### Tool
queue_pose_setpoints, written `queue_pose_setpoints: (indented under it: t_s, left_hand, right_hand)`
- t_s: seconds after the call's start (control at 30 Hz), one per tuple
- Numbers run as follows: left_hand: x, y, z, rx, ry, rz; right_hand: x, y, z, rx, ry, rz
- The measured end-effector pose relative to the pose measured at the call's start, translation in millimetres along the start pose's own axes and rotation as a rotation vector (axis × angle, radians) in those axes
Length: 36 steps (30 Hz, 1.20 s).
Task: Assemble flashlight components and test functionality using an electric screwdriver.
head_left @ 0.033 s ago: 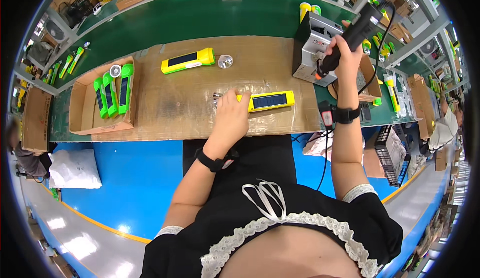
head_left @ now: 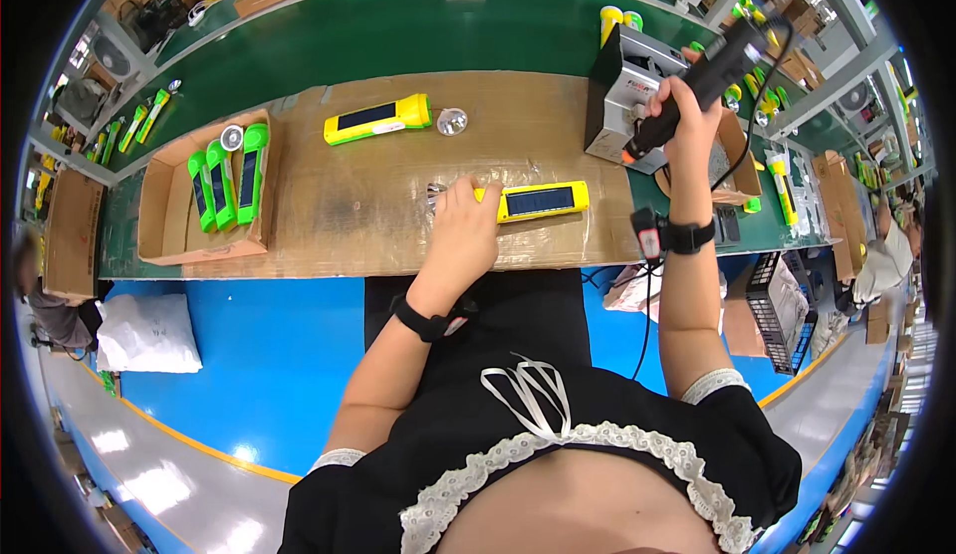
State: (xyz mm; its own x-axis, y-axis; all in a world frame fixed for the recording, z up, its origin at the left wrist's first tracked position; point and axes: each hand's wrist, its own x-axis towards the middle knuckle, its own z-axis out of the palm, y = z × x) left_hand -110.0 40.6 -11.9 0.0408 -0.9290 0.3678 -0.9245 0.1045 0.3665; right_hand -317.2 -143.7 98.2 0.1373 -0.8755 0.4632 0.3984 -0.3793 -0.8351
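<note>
My left hand is closed over the left end of a yellow flashlight. This flashlight lies sideways on the cardboard, its dark solar panel facing up, and a shiny reflector shows just left of my fingers. Raised at the right, my right hand grips a black electric screwdriver with a cord. Its orange tip points down and left, in front of a grey and black box. Farther back lie a second yellow flashlight and a loose round reflector.
Several green flashlights stand in an open cardboard box at the left. A cardboard sheet covers part of the green table. Behind my right wrist, another small box holds small parts. The screwdriver's cord hangs beside my right arm.
My right hand and the screwdriver have shifted very slightly, the tip a little to the left. My left hand stays on the yellow flashlight.
</note>
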Motion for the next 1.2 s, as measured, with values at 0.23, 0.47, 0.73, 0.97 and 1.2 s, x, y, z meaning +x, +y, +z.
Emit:
queue_pose_setpoints:
  t_s: [0.23,0.47,0.73,0.97,1.2]
  left_hand:
    - [2.6,-0.6,0.2,0.001,0.034,0.011]
    - [-2.0,-5.7,4.1,-0.052,0.068,0.011]
    - [-2.8,-2.7,8.7,-0.024,0.133,0.054]
    - [11.4,-12.0,10.7,-0.160,0.061,0.030]
    - [18.4,-12.7,-0.9,-0.132,-0.086,0.000]
  right_hand:
    - [-78.3,2.9,67.5,0.295,-0.163,-0.146]
    - [-89.7,22.9,111.0,0.236,-0.194,-0.109]
    - [-87.6,36.9,111.1,0.178,-0.203,-0.103]
    - [-70.9,42.9,119.7,0.035,-0.370,0.055]
    - [-66.6,58.6,120.0,-0.021,-0.318,0.122]
